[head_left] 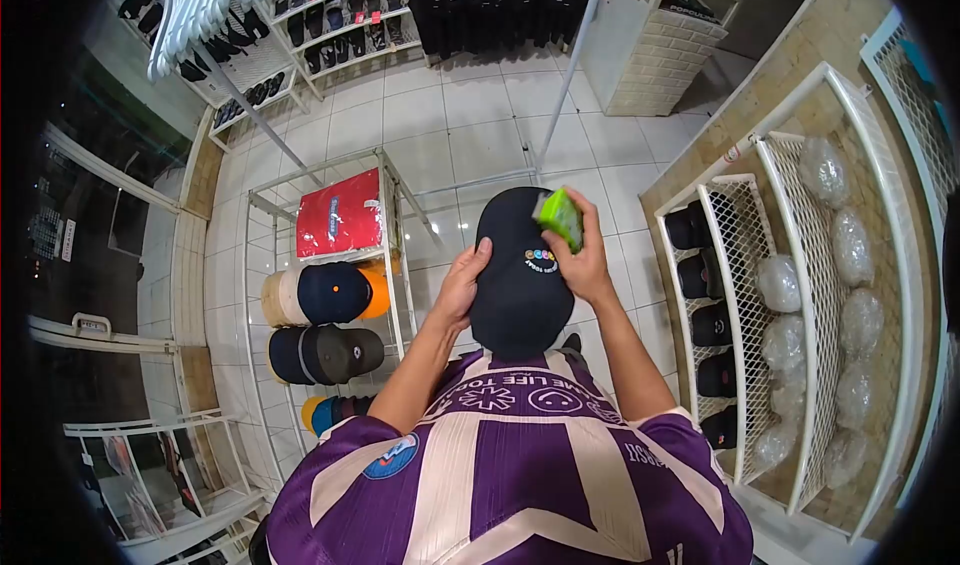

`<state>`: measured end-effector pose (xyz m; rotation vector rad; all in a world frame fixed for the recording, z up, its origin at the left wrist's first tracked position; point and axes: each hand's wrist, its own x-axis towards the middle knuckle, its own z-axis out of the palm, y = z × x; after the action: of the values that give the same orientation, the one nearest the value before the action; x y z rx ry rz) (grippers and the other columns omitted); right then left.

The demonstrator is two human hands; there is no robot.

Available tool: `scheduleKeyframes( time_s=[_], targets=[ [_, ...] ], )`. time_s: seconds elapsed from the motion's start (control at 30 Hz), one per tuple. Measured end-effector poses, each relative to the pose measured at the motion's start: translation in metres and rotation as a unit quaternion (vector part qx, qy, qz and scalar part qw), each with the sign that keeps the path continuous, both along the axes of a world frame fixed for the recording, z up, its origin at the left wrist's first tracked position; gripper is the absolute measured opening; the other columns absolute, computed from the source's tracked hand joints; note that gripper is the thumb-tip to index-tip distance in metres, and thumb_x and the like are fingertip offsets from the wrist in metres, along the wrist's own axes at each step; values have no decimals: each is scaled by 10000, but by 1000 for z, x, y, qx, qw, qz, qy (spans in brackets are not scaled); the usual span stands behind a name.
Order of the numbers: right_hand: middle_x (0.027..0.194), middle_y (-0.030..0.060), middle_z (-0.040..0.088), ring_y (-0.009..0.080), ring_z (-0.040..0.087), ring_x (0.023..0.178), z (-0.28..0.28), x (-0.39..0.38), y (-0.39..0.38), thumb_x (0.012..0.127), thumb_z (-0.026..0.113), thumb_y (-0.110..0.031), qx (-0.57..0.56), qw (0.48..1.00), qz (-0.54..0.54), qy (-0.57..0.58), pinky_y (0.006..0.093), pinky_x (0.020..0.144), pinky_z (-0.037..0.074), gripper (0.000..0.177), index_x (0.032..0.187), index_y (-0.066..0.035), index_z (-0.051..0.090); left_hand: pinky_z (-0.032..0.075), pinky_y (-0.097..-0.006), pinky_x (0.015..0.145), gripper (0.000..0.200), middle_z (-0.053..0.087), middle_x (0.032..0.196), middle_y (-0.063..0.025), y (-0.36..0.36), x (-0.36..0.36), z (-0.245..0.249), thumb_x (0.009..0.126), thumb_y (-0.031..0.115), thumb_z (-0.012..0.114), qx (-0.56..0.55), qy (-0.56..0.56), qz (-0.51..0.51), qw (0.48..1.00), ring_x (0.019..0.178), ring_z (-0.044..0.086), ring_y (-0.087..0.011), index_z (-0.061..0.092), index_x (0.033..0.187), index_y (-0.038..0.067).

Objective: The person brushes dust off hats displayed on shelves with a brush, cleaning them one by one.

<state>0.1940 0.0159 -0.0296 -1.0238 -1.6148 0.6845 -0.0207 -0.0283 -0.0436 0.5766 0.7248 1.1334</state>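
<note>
On the left rack (250,295) we count one red packet (340,213). At centre, our left hand (462,287) has its grip closed round one black cap (515,305). Our right hand (588,270) pinches one green block (560,217) against its top. Five shelved caps (712,323) stand at right.

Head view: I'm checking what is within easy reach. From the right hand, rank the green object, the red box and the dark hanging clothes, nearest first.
1. Green object: held in the right hand, against the black cap.
2. Red box: lower down, on the left.
3. Dark hanging clothes: across the floor, at the top of the view.
</note>
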Motion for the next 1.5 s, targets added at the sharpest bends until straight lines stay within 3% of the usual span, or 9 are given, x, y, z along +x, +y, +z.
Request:
scheduleKeyframes(
  time_s=[0.23, 0.5, 0.63, 0.77, 0.83, 1.03, 1.2, 1.33, 1.5],
  targets=[
    [1342, 142, 505, 223, 509, 1257, 1, 12, 1, 926, 678, -15, -16, 986, -40, 163, 351, 1089, 401, 602, 1462, 0, 404, 587, -280, 862, 425, 687, 1220, -94, -9, -6, 1, 1088, 347, 478, 32, -36, 13, 999, 1016, 700, -150, 577, 1321, 5],
    [1338, 151, 516, 239, 521, 1241, 22, 14, -8, 901, 731, -56, -5, 989, -61, 137, 365, 1083, 406, 624, 1446, -1, 432, 593, -299, 870, 437, 690, 1217, -108, -2, -14, 10, 1084, 359, 477, 33, -68, 31, 997, 1030, 707, -175, 575, 1327, 9],
    [1307, 150, 551, 294, 529, 1251, 26, -1, -9, 871, 763, -73, 5, 999, 48, 16, 384, 1084, 401, 592, 1404, -28, 509, 592, -308, 879, 443, 691, 1218, -114, -3, -5, 0, 1083, 360, 479, 12, -74, 8, 997, 1023, 711, -180, 573, 1331, 5],
    [1236, 128, 584, 234, 568, 1187, -18, 18, 24, 892, 745, -65, 10, 991, -134, 17, 343, 1038, 433, 604, 1437, -26, 488, 582, -315, 906, 449, 684, 1234, -119, -2, -10, 6, 1086, 363, 472, 30, -97, 1, 995, 1053, 703, -185, 565, 1340, 5],
    [1172, 88, 627, 163, 609, 1087, -10, 30, 15, 907, 744, -67, -110, 967, -74, 217, 296, 980, 469, 608, 1449, -9, 475, 573, -321, 931, 461, 666, 1273, -118, -3, -9, 20, 1089, 365, 466, 60, -94, 60, 992, 1094, 687, -182, 543, 1369, 7],
    [1212, 72, 643, 122, 616, 1046, 7, 31, 10, 932, 690, -150, -258, 871, 197, 368, 254, 935, 474, 533, 1401, 35, 518, 554, -311, 936, 504, 638, 1326, -90, 0, 0, 1, 1094, 390, 448, 34, -25, 24, 999, 1110, 667, -157, 500, 1419, 8],
    [1214, 89, 659, 166, 615, 1110, 37, 36, 28, 850, 765, -166, -253, 918, 243, 182, 297, 1010, 448, 584, 1360, 36, 565, 549, -274, 850, 265, 740, 1025, -51, 6, -20, 3, 858, 22, 786, 99, 122, -47, 986, 933, 672, -108, 717, 1110, -19],
    [1207, 99, 678, 189, 614, 1141, 69, 22, 25, 793, 834, -204, -213, 938, 272, 13, 321, 1036, 439, 604, 1319, 7, 623, 567, -275, 793, 362, 736, 990, -43, 21, -39, 34, 822, 10, 819, 153, 275, -203, 927, 861, 675, -110, 686, 1155, -41],
    [1198, 137, 653, 254, 621, 1129, 99, -2, 4, 770, 832, -143, -135, 949, 215, -187, 353, 995, 463, 620, 1347, -39, 629, 525, -261, 711, 288, 728, 888, -24, 11, -34, 52, 838, 135, 842, 165, 300, -178, 923, 783, 627, -69, 728, 1050, -23]
  ],
)
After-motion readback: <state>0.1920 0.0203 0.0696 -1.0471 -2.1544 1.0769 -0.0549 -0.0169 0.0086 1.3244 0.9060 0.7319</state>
